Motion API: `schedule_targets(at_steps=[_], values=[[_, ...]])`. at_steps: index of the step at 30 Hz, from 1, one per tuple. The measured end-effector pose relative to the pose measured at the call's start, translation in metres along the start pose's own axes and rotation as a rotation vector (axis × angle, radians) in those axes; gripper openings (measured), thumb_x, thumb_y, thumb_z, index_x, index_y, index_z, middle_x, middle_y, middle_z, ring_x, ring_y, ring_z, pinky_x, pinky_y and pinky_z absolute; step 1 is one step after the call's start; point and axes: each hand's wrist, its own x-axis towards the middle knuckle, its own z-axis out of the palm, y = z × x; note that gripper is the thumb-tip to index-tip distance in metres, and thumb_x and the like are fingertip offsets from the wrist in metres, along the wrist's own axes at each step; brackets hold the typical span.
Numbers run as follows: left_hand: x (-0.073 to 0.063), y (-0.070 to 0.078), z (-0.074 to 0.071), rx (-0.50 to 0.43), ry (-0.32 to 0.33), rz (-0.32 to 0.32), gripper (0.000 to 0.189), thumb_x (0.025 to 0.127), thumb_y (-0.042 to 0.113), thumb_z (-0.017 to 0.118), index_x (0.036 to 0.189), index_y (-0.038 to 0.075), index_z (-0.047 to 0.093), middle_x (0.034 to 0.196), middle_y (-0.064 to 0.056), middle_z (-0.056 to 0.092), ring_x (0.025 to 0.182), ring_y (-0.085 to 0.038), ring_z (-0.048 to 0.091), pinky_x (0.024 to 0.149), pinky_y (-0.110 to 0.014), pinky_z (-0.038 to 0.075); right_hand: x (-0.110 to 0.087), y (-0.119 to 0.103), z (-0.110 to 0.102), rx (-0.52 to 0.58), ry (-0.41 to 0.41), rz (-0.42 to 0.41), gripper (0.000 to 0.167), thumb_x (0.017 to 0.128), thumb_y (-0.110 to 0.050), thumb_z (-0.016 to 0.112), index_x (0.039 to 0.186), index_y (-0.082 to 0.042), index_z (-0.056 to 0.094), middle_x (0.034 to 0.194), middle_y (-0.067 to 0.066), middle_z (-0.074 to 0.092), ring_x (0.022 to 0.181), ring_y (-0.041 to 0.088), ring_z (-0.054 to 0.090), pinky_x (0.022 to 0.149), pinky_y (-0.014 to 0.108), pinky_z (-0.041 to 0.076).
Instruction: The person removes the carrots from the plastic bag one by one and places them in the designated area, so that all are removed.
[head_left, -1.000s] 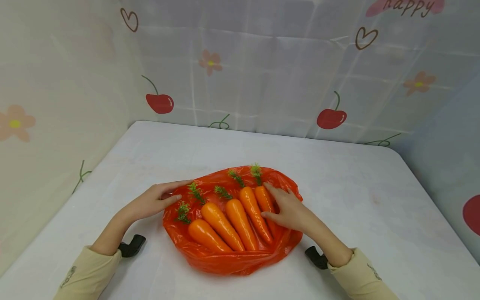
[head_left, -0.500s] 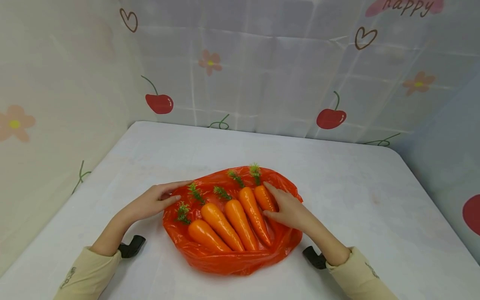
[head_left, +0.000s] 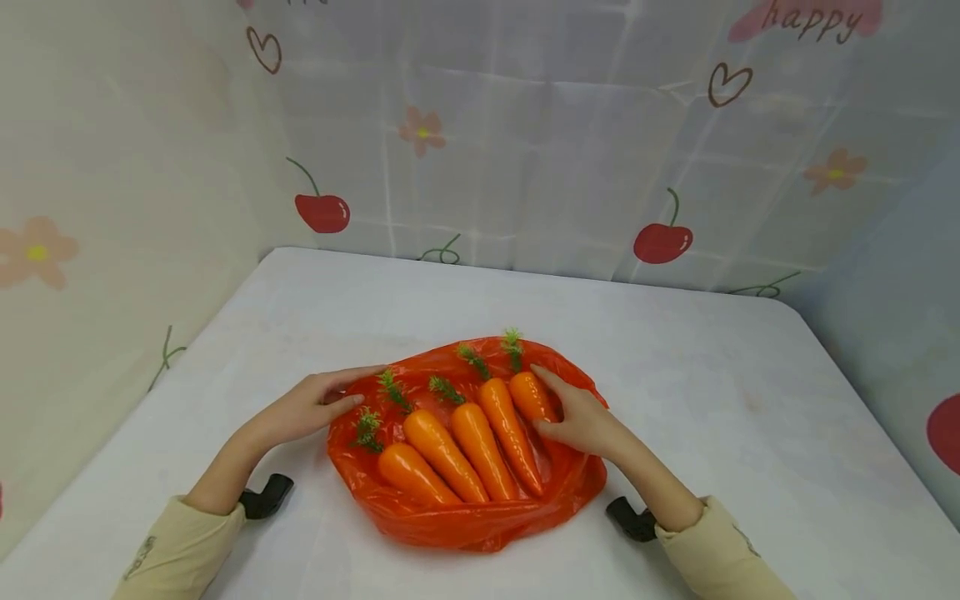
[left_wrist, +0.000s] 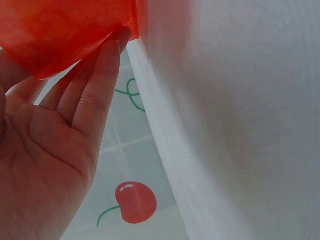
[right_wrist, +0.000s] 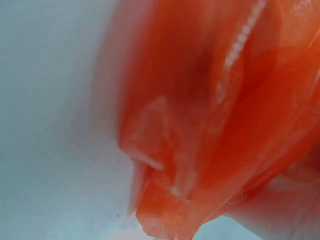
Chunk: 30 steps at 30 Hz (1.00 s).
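Several orange carrots with green leafy tops lie side by side in a red plastic bag (head_left: 450,529), its mouth spread wide. My left hand (head_left: 296,410) touches the bag's left rim, its fingers fairly straight. In the left wrist view the red film passes between the thumb side and the fingers (left_wrist: 95,95). At the bag's right side, my right hand (head_left: 588,425) holds the rightmost carrot (head_left: 531,395) between thumb and fingers, covering its lower part. The neighbouring carrot (head_left: 512,433) lies just left of the thumb. Red film hides most of the right hand in the right wrist view.
The bag rests on a white-covered table (head_left: 675,350). Patterned curtains (head_left: 525,167) stand behind it and at both sides. A black wrist mount (head_left: 267,497) sits at the left wrist, and another black mount (head_left: 632,520) at the right one.
My right thumb has shifted slightly to the right onto the rightmost carrot, and less of that carrot shows. The left hand stays at the rim. The head view has tilted slightly.
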Motion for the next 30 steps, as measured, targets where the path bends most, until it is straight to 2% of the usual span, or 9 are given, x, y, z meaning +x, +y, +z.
schedule_targets(at_steps=[5,12,18,25,30], values=[[0.0,-0.001,0.001,-0.013,-0.006,-0.015,0.043,0.095,0.007,0.054,0.137,0.005,0.048,0.131,-0.015,0.051,0.11,-0.029,0.054,0.087,-0.035,0.048,-0.003,0.002,-0.001,0.038,0.016,-0.028,0.07,0.084,-0.012,0.065,0.145,-0.006,0.032,0.125,0.014,0.053,0.096,0.023,0.053,0.08,0.041,0.049],[0.003,-0.002,0.006,-0.003,-0.025,0.001,0.043,0.095,0.007,0.054,0.137,0.007,0.048,0.132,-0.013,0.05,0.114,-0.03,0.051,0.088,-0.037,0.047,-0.014,0.002,-0.001,0.093,0.041,-0.042,0.07,0.085,-0.01,0.066,0.145,-0.007,0.031,0.125,0.015,0.053,0.106,0.029,0.054,0.082,0.043,0.049],[0.003,-0.001,0.008,-0.027,-0.036,-0.006,0.043,0.095,0.006,0.054,0.138,0.007,0.047,0.131,-0.013,0.051,0.114,-0.029,0.051,0.088,-0.035,0.047,-0.019,0.003,0.0,0.107,0.05,-0.045,0.068,0.086,-0.012,0.067,0.145,-0.008,0.033,0.119,0.013,0.055,0.102,0.028,0.054,0.078,0.039,0.052],[-0.001,0.0,0.004,-0.016,-0.017,-0.003,0.043,0.095,0.008,0.054,0.137,0.006,0.047,0.13,-0.014,0.052,0.113,-0.03,0.052,0.086,-0.034,0.048,-0.016,-0.003,-0.005,0.12,0.109,-0.148,0.07,0.083,-0.008,0.066,0.145,-0.006,0.031,0.117,0.015,0.055,0.098,0.028,0.055,0.074,0.039,0.052],[-0.004,0.001,0.001,-0.007,-0.004,-0.003,0.043,0.095,0.007,0.054,0.137,0.005,0.047,0.13,-0.014,0.052,0.113,-0.03,0.052,0.087,-0.035,0.048,-0.012,-0.008,-0.01,0.13,0.102,-0.14,0.07,0.085,-0.009,0.067,0.145,-0.01,0.031,0.118,0.015,0.054,0.096,0.026,0.054,0.075,0.036,0.051]])
